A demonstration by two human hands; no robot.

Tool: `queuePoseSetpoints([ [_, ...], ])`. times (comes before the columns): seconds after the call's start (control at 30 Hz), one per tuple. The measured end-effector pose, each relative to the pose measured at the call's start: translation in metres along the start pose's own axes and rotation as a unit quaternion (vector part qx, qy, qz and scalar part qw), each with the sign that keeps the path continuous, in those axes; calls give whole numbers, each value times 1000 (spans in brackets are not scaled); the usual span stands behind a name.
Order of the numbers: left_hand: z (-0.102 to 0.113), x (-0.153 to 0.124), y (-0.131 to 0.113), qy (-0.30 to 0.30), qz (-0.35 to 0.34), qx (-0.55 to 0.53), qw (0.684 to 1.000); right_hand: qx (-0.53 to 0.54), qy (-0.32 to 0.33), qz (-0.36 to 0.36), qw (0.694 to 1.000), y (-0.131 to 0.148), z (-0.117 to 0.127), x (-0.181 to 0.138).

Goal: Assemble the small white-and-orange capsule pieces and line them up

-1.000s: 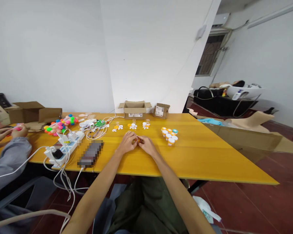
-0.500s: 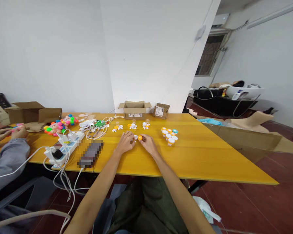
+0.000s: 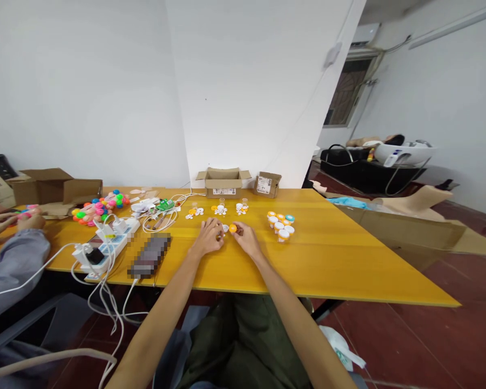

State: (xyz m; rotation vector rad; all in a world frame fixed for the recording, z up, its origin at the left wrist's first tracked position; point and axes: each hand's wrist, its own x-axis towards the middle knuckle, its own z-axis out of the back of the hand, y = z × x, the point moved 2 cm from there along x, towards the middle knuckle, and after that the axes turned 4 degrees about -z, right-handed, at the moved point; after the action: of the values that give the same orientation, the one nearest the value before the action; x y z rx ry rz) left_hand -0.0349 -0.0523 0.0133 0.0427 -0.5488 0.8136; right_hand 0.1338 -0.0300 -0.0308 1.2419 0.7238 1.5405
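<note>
Sleeve (image 3: 20,265) in greyish blue enters at the far left of my feed, and the co-worker's hands (image 3: 31,222) are around something pink. Behind them I have an open carton (image 3: 51,189), then a heap of bright balls (image 3: 98,209). A white power strip (image 3: 123,239) full of plugs lies near a phone (image 3: 149,258) with a blurred-out screen. Past these, a green circuit board (image 3: 164,205) sits among white cords (image 3: 177,214). Three clusters of white and orange discs (image 3: 200,211) follow, with small clear cups beside them.

Nearer me, my left hand (image 3: 209,237) is palm down with fingers curled; from here I cannot tell whether it holds anything. Just beside its fingertips, between the two hands, is a white disc (image 3: 225,228). Next to that is an orange cap (image 3: 233,228), pinched by thumb and fingers of my right hand (image 3: 245,237); anything behind it is hidden from me. Right of that hand, jars (image 3: 282,234) with white, orange and teal lids stand packed together. Beyond the table (image 3: 328,265) I see a big cardboard box (image 3: 400,232).
</note>
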Motion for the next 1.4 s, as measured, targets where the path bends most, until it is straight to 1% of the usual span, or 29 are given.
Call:
queuePoseSetpoints([
  [0.17,2,1,-3,-23,6,-5,1000,-7,8,7,1000,6,0,-2],
  [0.27,2,3,-6,-47,7,-12,999,-18,22,31,999,10,-1,-4],
  [0.37,0,4,-7,-60,-11,-12,998,-35,36,58,997,14,-3,-7],
  [0.5,-4,4,-6,-62,-33,-4,998,-71,39,73,994,18,-4,-9],
  [0.9,-4,6,-5,-63,-24,-11,998,-127,43,107,985,27,-2,-13],
  [1.03,-5,5,-4,-72,-26,-16,997,-145,49,109,982,27,-2,-14],
  [1.23,-2,6,-8,-60,-8,-15,998,-154,54,108,981,28,-1,-14],
  [1.4,0,7,-10,-63,-8,-18,998,-158,55,100,981,32,-1,-15],
])
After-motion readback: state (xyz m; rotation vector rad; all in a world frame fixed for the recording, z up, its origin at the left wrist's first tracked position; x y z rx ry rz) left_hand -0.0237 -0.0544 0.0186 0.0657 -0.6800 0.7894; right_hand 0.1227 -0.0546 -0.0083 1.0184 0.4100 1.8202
